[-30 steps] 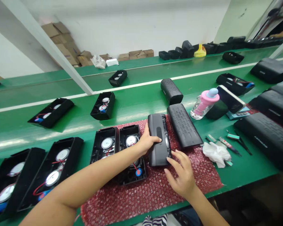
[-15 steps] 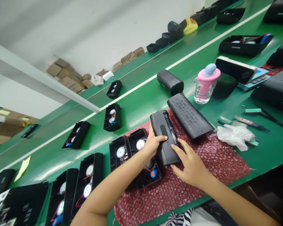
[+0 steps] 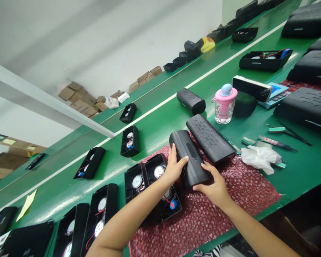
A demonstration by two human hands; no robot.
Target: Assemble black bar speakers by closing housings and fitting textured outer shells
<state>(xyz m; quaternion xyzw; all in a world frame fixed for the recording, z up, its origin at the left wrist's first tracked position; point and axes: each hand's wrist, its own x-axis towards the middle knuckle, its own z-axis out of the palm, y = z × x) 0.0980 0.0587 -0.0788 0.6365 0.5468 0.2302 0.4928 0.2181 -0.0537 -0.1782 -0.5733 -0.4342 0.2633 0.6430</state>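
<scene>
A black speaker case [image 3: 192, 166] lies at an angle on the red bubble wrap [image 3: 203, 225], its smooth side with a long oval pad facing up. My left hand [image 3: 174, 167] grips its left side, thumb across the top. My right hand [image 3: 216, 184] clasps the near right end between thumb and fingers. Just beyond it rests another black speaker case [image 3: 211, 139] with a scale-patterned face. On the left, partly behind my left forearm, two open speaker shells [image 3: 153, 167] show round white-backed drivers, wires and a blue cylinder.
More open shells [image 3: 101, 200] stand along the green bench at left. Behind the cases are a closed speaker [image 3: 191, 101] and a glass cup with a pink lid [image 3: 224, 105]. Right of the wrap lie a crumpled white tissue [image 3: 260, 157], a syringe [image 3: 276, 142] and tweezers [image 3: 296, 135].
The case in my hands has rolled so its open right side with cables no longer shows. My right hand has closed in around its near end. The camera view has shifted slightly.
</scene>
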